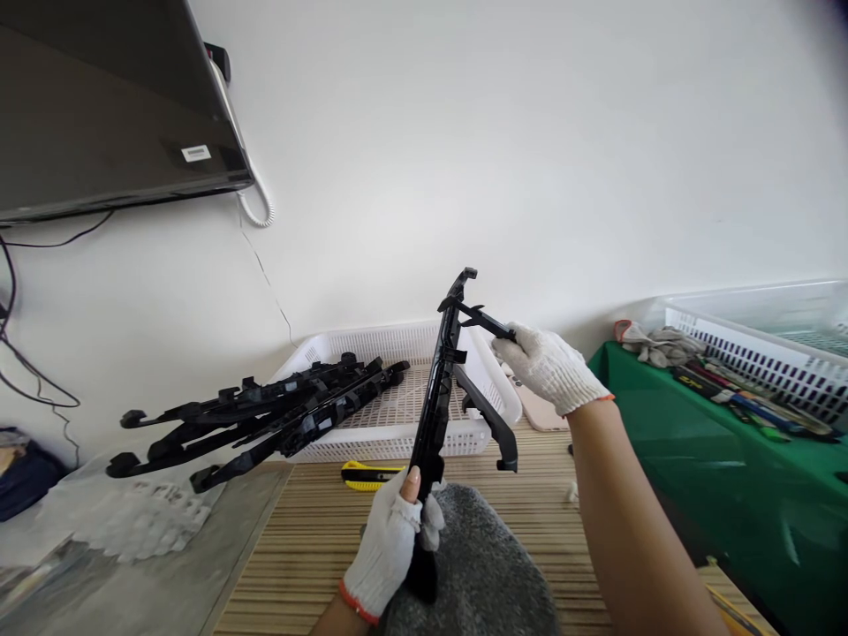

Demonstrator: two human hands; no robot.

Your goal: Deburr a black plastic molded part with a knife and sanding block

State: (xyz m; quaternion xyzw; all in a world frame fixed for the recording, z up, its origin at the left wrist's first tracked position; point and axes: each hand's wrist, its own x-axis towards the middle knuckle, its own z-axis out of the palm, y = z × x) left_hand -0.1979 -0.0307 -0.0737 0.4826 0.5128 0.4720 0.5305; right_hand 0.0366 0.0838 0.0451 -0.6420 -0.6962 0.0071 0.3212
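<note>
A striped wood-grain counter [311, 530] stands by a plain white wall [496, 132], carrying a white perforated plastic basket [381, 444]; a glossy green covering [642, 433] lies to the basket's right. In front of the basket, the left hand [389, 543], in an orange-cuffed white knit glove, grasps the lower end of a long, glossy black plastic strip [434, 397], tilted near upright over fuzzy grey fabric [490, 565]. The right hand [547, 364], likewise gloved, extends near the basket's right rim, gripping a slim black piece [491, 324] that meets the strip's upper part.

Head-worn view, looking forward and down, near striped table [298, 539], facing white wall [530, 159]
</note>
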